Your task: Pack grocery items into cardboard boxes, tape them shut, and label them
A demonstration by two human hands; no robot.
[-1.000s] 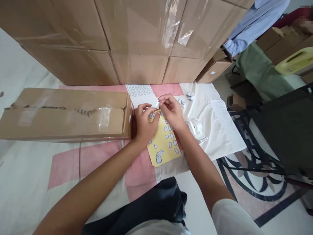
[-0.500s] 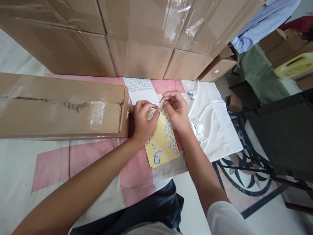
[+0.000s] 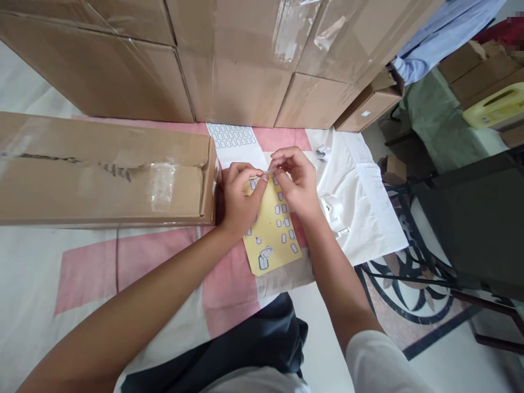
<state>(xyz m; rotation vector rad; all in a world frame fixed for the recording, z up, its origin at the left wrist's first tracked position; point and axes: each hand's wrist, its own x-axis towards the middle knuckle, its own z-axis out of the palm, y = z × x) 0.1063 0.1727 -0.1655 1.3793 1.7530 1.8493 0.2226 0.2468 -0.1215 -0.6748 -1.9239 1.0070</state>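
Observation:
My left hand (image 3: 241, 194) and my right hand (image 3: 297, 183) meet over the top edge of a yellow sheet (image 3: 268, 229). Between their fingertips is a small white label (image 3: 269, 172), pinched from both sides and partly hidden by the fingers. Blue-outlined white labels are stuck on the yellow sheet, several down its right side. Near its bottom corner, a few pieces (image 3: 265, 255) overlap in a small pile. Behind my hands lies a white sheet (image 3: 234, 136) printed with rows of blue-outlined labels.
A long cardboard box (image 3: 164, 180) lies left of my hands, and a wall of taped cartons (image 3: 241, 82) stands behind. To the right are a white tape dispenser (image 3: 333, 213) and crumpled scraps (image 3: 322, 152) on white cloth. A dark chair (image 3: 470, 229) stands beyond.
The view has tilted slightly, so things sit a little higher in the picture. The white piece between my fingertips now lies flatter. Both hands stay at the yellow sheet's top edge.

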